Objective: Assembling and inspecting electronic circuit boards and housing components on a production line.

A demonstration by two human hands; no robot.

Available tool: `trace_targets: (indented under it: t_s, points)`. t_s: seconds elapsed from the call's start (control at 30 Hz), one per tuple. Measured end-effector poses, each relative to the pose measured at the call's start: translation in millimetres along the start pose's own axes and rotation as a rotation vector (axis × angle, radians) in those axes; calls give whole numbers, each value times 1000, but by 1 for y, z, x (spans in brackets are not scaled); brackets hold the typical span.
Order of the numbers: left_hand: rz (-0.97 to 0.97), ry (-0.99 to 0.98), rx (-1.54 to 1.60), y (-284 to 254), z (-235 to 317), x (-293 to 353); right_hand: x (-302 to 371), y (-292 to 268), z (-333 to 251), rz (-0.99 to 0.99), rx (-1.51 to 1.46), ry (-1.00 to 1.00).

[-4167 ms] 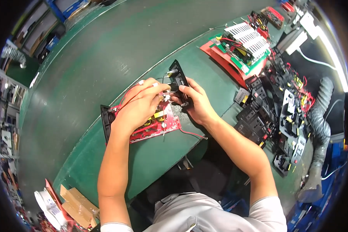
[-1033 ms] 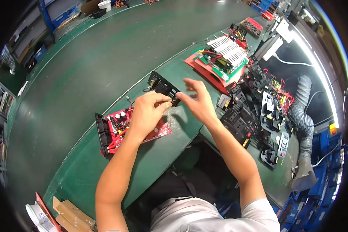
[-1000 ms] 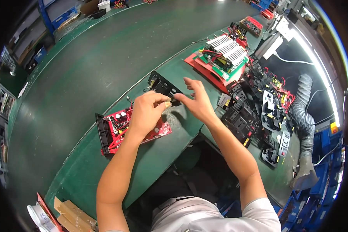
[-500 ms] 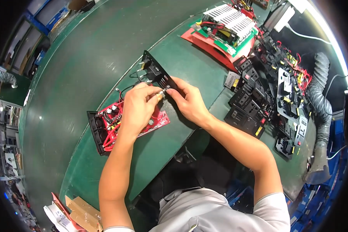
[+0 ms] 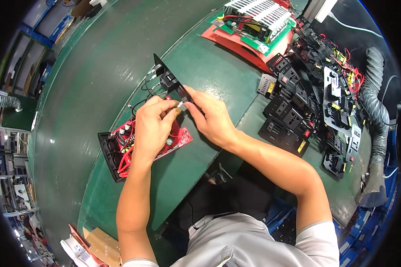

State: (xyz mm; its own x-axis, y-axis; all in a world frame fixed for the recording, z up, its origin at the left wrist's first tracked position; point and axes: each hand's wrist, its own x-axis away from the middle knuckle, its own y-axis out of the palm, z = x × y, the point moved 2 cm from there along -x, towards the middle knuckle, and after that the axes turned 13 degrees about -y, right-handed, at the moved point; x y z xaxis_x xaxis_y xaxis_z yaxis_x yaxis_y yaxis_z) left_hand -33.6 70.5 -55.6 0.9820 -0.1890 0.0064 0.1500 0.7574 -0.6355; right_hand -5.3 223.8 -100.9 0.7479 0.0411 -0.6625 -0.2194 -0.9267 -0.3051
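Note:
My right hand (image 5: 210, 116) grips the lower end of a black socket panel (image 5: 167, 79), which is tilted on edge above the bench. My left hand (image 5: 156, 122) pinches a small pale connector (image 5: 179, 105) against the panel's inner side, near my right thumb. Dark wires run from the back of the panel toward a red circuit board (image 5: 181, 139) with capacitors and red cables. That board lies under my left hand, which hides much of it. A black end plate with fans (image 5: 110, 155) stands at the board's left end.
Several black socket panels (image 5: 289, 109) are heaped on the right of the green bench (image 5: 200, 71). Behind them, another board with a slotted silver cover (image 5: 258, 15) rests on a red sheet. A grey flexible duct (image 5: 373, 98) stands far right; a cardboard piece (image 5: 103, 247) lies lower left.
The panel and both hands have shifted slightly left in the picture, and the panel shows more edge-on. The whole view has moved a little too. Both hands keep their hold.

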Motion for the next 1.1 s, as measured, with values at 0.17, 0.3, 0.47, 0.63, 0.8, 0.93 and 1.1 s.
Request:
trace_targets:
  t_s: [0.17, 0.3, 0.47, 0.63, 0.8, 0.93, 1.1]
  points:
    - [14, 17, 15, 0, -3, -1, 0, 1, 1, 45, -5, -23]
    - [24, 18, -3, 0, -1, -1, 0, 0, -3, 15, 88, -80]
    - [84, 33, -74, -3, -6, 4, 1, 5, -9, -17, 103, -82]
    - [173, 248, -221, 8, 0, 5, 4, -3, -17, -13, 180, -63]
    - [177, 187, -150, 2, -3, 3, -6, 0, -18, -48, 124, -30]
    - [189, 153, 50, -13, -8, 4, -1, 9, 0, -23, -43, 109]
    - [28, 67, 611, 15, -9, -26, -6, -12, 7, -101, 356, -119]
